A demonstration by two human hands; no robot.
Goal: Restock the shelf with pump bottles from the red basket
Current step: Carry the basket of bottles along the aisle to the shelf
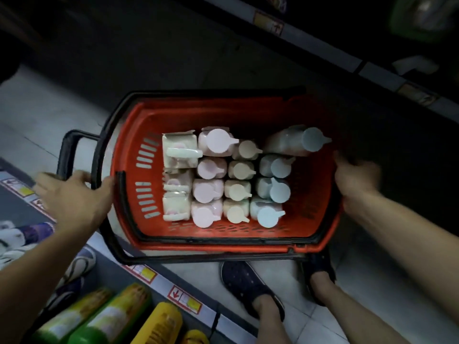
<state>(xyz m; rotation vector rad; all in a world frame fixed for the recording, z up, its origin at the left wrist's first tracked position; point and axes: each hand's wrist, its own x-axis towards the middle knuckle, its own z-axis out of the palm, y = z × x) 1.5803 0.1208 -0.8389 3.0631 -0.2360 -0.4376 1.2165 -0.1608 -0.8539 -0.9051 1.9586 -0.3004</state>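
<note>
pump bottles (224, 177) stand in rows in the basket (248, 112), left hand (74, 194) on its left rim, right hand (355, 175) on its right; shelf (159, 276) at lower left

- The floor (37, 112) is pale tile with thin joint lines, lit at the left and dark toward the upper right.
- The red basket (248, 112) sits over the floor; whether it rests there or is lifted cannot be told.
- Two dark shoes (244, 285) stand on the tiles just below the basket.
- The shelf (159, 279) at lower left has a white edge strip with price labels.
- Yellow and green bottles (119, 311) lie on that shelf.
</note>
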